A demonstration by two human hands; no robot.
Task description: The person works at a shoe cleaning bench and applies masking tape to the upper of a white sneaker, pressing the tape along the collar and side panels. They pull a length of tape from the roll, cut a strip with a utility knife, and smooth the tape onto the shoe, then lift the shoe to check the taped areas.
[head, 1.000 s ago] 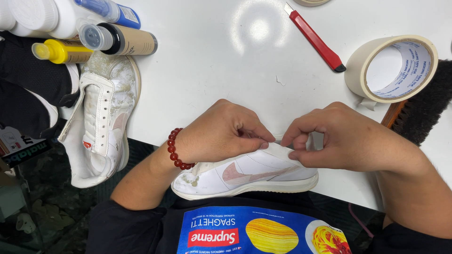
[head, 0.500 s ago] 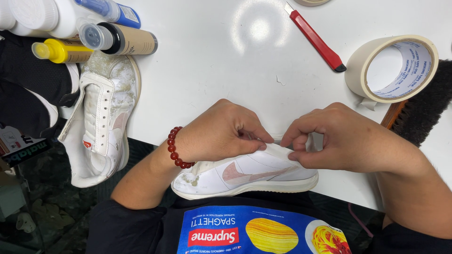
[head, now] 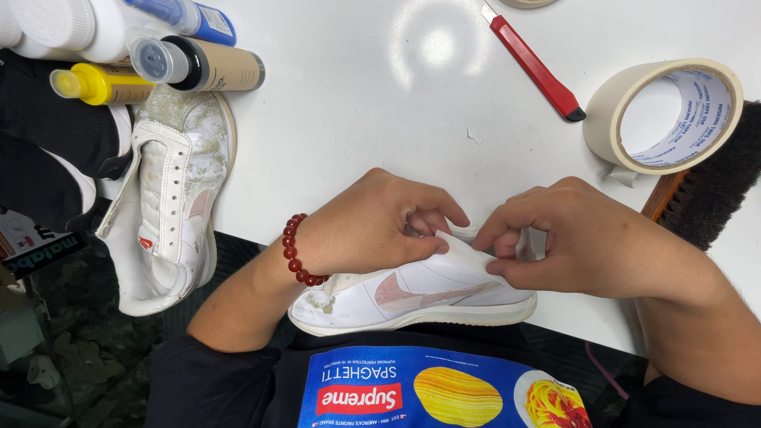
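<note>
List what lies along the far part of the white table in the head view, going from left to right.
Yellow bottle → tan bottle with a grey cap → red box cutter → roll of masking tape → dark brush at the right edge.

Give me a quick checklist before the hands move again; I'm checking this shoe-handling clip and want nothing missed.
1. Both hands on the shoe: ok. The left hand and right hand pinch the top of the white sneaker.
2. Sneaker supported: ok. It lies on its side at the near edge of the white table.
3. Tape at hand: ok. The masking tape roll lies just beyond the right hand.
4. Cutter safely away: ok. The red utility knife lies apart from both hands; blade state cannot tell.
5. Second sneaker stable: not ok. It overhangs the table's left edge.
6. What the fingertips grip: cannot tell, hidden.
</note>
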